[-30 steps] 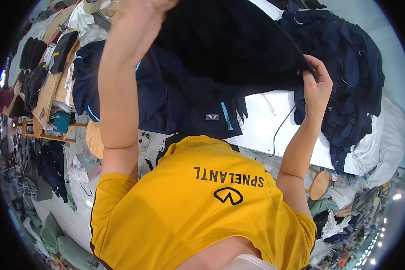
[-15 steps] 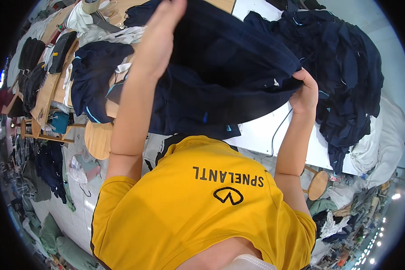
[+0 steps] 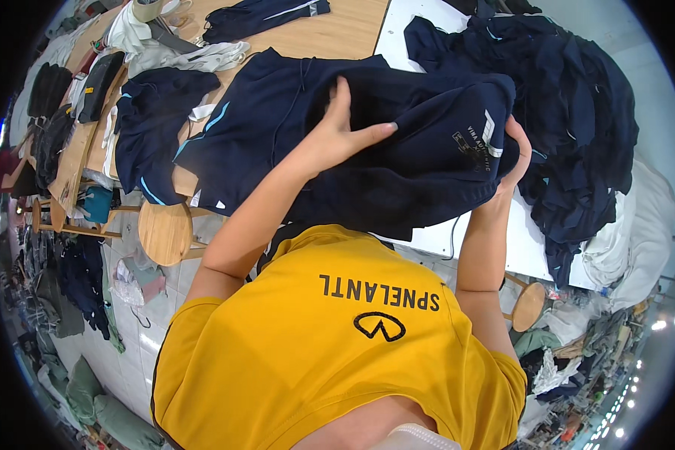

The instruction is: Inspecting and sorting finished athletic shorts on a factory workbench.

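Observation:
A dark navy garment (image 3: pixel 427 150) is gathered between my hands above the table, with pale printing and a white mark showing near its right end. My left hand (image 3: pixel 334 142) rests against its dark opening, thumb and index finger spread, the other fingers partly hidden in the cloth. At the right end, my right hand (image 3: pixel 513 161) grips the garment's edge, thumb outside and fingers behind the fabric. Beneath and to the left lies navy cloth (image 3: pixel 255 105) with a drawstring and light blue trim; I cannot tell whether it belongs to the same garment.
A large heap of navy garments (image 3: pixel 570 97) covers the white table (image 3: pixel 435 21) at right. On the wooden table (image 3: pixel 352 34) lie a folded navy piece (image 3: pixel 262 16) and white cloths (image 3: pixel 202 58). Another navy garment (image 3: pixel 154 127) hangs at left, above a wooden stool (image 3: pixel 165 234).
My left hand has come down and nearer from the far edge onto the garment. The raised cloth has dropped and folded, exposing its printing. My right hand keeps its grip, slightly shifted.

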The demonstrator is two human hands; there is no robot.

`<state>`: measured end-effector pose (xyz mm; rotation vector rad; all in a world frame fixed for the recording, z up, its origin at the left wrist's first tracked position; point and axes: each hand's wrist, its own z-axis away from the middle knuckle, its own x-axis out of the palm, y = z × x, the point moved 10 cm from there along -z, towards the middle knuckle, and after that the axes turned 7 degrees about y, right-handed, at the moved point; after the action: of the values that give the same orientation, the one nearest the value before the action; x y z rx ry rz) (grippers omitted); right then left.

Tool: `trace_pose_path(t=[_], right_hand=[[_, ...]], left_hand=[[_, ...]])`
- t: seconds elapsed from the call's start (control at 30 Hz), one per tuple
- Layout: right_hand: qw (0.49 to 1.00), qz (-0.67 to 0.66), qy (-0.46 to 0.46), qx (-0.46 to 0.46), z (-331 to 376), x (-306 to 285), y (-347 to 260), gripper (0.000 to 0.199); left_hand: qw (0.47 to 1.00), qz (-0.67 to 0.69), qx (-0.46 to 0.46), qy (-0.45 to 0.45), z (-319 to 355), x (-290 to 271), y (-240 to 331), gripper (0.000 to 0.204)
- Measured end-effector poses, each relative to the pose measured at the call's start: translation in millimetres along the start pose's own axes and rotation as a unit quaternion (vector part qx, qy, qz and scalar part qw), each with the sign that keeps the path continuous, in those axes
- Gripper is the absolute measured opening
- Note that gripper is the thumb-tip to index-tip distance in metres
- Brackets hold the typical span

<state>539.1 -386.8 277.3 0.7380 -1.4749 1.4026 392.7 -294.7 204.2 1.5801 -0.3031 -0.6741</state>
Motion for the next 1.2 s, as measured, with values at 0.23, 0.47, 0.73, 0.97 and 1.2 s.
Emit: trace_pose_path(t=[0.23,0.47,0.73,0.97,1.2], right_hand=[[0.999,-0.013,-0.03,0.005,0.7,0.1,-1.7,0.031],[0.964,0.257,-0.036,0.048,9.1,0.4,16.7,0.057],[0.887,0.442,-0.13,0.037,34.8,22.9,6.9,0.033],[0.658,0.419,-0.618,0.101,105.6,72.5,46.2,0.019],[0.713,0.662,0.067,-0.221,102.4,16.0,-81.1,0.03]], left_hand=[[0.998,0.044,-0.01,0.047,-4.5,-17.7,2.7,0.106],[0.948,-0.256,0.163,0.095,21.5,-23.2,46.5,0.072],[0.881,-0.209,0.267,-0.33,44.1,72.2,5.2,0.046],[0.876,-0.248,0.312,-0.273,63.1,112.9,29.9,0.063],[0.943,0.292,-0.091,-0.13,72.4,66.4,7.2,0.027]])
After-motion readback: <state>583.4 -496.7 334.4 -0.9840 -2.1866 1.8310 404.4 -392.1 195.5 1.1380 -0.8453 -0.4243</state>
